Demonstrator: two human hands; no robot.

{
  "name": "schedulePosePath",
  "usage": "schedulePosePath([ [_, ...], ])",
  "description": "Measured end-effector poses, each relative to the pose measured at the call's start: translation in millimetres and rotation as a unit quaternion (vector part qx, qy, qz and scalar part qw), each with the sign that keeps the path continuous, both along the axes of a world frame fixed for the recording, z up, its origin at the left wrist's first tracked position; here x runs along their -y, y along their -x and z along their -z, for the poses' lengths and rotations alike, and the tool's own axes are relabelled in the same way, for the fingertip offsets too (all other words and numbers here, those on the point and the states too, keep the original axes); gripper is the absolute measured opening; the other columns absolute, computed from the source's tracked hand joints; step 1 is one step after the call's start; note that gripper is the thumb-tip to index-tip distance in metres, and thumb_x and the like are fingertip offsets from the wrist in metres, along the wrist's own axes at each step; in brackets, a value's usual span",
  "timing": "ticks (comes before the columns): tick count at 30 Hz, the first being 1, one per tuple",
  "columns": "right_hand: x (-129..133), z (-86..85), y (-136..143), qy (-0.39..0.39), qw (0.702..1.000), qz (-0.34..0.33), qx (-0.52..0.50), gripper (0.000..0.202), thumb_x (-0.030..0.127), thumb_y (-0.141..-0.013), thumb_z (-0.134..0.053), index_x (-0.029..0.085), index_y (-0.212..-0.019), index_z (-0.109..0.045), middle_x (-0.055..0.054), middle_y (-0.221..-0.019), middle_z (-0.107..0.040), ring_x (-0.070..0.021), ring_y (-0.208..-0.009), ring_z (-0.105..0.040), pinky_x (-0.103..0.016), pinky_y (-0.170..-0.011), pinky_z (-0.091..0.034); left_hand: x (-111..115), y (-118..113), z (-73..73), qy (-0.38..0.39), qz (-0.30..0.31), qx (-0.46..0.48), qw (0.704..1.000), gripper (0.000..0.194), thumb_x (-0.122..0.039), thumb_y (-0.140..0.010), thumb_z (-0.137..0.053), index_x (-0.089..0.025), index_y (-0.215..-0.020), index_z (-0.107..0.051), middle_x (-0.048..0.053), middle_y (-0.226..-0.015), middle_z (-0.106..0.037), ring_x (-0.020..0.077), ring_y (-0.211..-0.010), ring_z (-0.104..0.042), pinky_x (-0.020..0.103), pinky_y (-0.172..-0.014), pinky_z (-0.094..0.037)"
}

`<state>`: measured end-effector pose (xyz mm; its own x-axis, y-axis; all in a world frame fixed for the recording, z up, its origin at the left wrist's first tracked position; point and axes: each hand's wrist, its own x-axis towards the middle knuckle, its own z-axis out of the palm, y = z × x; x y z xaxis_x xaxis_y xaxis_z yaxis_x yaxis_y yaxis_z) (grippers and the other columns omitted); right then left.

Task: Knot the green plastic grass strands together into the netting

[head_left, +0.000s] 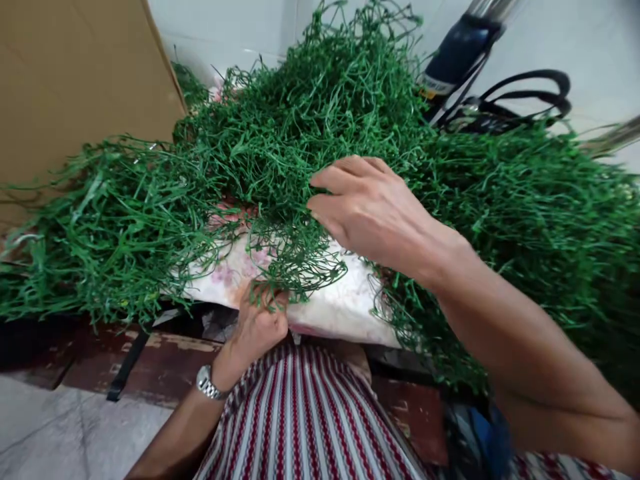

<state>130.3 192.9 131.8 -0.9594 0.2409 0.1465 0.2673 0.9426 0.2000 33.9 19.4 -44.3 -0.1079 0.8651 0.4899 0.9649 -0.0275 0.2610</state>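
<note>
My left hand (263, 317), with a metal watch (207, 382) on its wrist, is low at the near edge of a white flowered cloth surface (345, 297). Its fingers are curled closed around the ends of a small bunch of thin green stems (300, 260), which fans out over the cloth. Higher up, my right hand (367, 207) reaches in from the right, thumb and fingers pinched at the front of the big tangled heap of green stems (325, 113). The fingertips partly hide what they hold there.
Loose green stems (115, 233) lie to the left and another thick pile (530, 220) to the right. A cardboard sheet (85, 87) stands at the back left. Behind the right pile are a dark blue cylindrical tool (457, 53) and black cables (530, 93), near a white wall.
</note>
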Motion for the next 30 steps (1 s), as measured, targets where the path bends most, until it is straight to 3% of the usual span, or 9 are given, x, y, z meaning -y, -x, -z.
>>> schedulePosePath([
  [3, 21, 16.8, -26, 0.055, 0.997, 0.050, 0.031, 0.026, 0.031, -0.089, -0.043, 0.017, -0.081, -0.062, -0.006, -0.083, -0.060, -0.0205, -0.083, -0.053, -0.036, -0.078, -0.039, 2, -2, -0.1, -0.005, 0.044, 0.012, 0.999, 0.028, -0.006, -0.068, -0.049, -0.018, -0.087, -0.065, 0.007, -0.084, -0.066, 0.0224, -0.083, -0.059, 0.041, -0.084, -0.044],
  [7, 41, 71.7, -57, 0.159, 0.984, 0.057, 0.049, 0.028, 0.042, -0.085, -0.051, 0.019, -0.097, -0.061, -0.007, -0.095, -0.060, -0.0229, -0.092, -0.053, -0.039, -0.082, -0.040, 12, -10, -3.1, 0.007, 0.092, 0.023, 0.995, 0.031, -0.008, -0.073, -0.050, -0.020, -0.098, -0.063, 0.006, -0.090, -0.066, 0.0223, -0.090, -0.058, 0.043, -0.089, -0.043],
  [12, 57, 123.1, -81, 0.214, 0.973, 0.091, -0.017, 0.026, 0.031, -0.088, -0.047, 0.017, -0.107, -0.057, -0.010, -0.105, -0.058, -0.0231, -0.101, -0.050, -0.041, -0.088, -0.041, 36, -11, -26.4, -0.040, 0.231, 0.103, 0.967, 0.027, -0.007, -0.073, -0.051, -0.015, -0.097, -0.061, 0.007, -0.082, -0.065, 0.0169, -0.079, -0.059, 0.033, -0.076, -0.050],
  [14, 60, 130.0, -86, 0.228, 0.968, 0.089, -0.048, 0.026, 0.029, -0.088, -0.045, 0.016, -0.107, -0.057, -0.011, -0.107, -0.057, -0.0241, -0.105, -0.048, -0.042, -0.088, -0.042, 36, -6, -37.0, -0.107, 0.175, 0.129, 0.970, 0.032, -0.006, -0.071, -0.053, -0.015, -0.102, -0.058, 0.008, -0.090, -0.062, 0.0158, -0.080, -0.059, 0.029, -0.070, -0.050],
  [16, 62, 134.3, -89, 0.243, 0.964, 0.080, -0.072, 0.023, 0.027, -0.088, -0.045, 0.016, -0.103, -0.059, -0.011, -0.107, -0.057, -0.0243, -0.107, -0.047, -0.043, -0.089, -0.043, 26, 1, -41.3, -0.144, 0.015, 0.146, 0.979, 0.038, -0.009, -0.070, -0.058, -0.015, -0.107, -0.055, 0.009, -0.096, -0.058, 0.0182, -0.088, -0.057, 0.030, -0.073, -0.049],
  [18, 64, 138.7, -92, 0.255, 0.960, 0.067, -0.098, 0.020, 0.024, -0.087, -0.047, 0.017, -0.102, -0.059, -0.010, -0.107, -0.057, -0.0237, -0.109, -0.047, -0.044, -0.092, -0.043, 12, 8, -36.8, -0.089, -0.110, 0.201, 0.969, 0.037, -0.019, -0.072, -0.061, -0.014, -0.108, -0.054, 0.009, -0.099, -0.057, 0.0196, -0.090, -0.055, 0.033, -0.077, -0.047],
  [22, 66, 147.7, -94, 0.267, 0.952, 0.061, -0.136, 0.019, 0.020, -0.085, -0.048, 0.018, -0.101, -0.058, -0.010, -0.110, -0.057, -0.0232, -0.112, -0.046, -0.044, -0.095, -0.043, -7, 17, -14.7, 0.001, -0.098, 0.399, 0.912, 0.009, -0.022, -0.076, -0.055, -0.015, -0.078, -0.060, 0.000, -0.066, -0.057, 0.0121, -0.064, -0.053, 0.025, -0.062, -0.045],
  [27, 60, 151.2, -97, 0.235, 0.953, 0.085, -0.172, 0.024, 0.014, -0.083, -0.046, 0.019, -0.103, -0.057, -0.009, -0.112, -0.057, -0.0231, -0.111, -0.048, -0.043, -0.096, -0.042, 1, 27, -13.2, -0.257, -0.130, 0.544, 0.788, 0.009, -0.010, -0.063, -0.062, -0.014, -0.070, -0.059, -0.002, -0.065, -0.056, 0.0091, -0.059, -0.053, 0.021, -0.055, -0.043],
  [30, 50, 151.1, -96, 0.179, 0.956, 0.143, -0.181, 0.028, 0.011, -0.081, -0.044, 0.018, -0.104, -0.057, -0.011, -0.117, -0.054, -0.0254, -0.112, -0.047, -0.045, -0.096, -0.041, 8, 36, -24.9, -0.355, -0.128, 0.532, 0.758, 0.011, -0.007, -0.059, -0.063, -0.013, -0.067, -0.058, -0.002, -0.066, -0.056, 0.0089, -0.056, -0.053, 0.022, -0.052, -0.042],
])
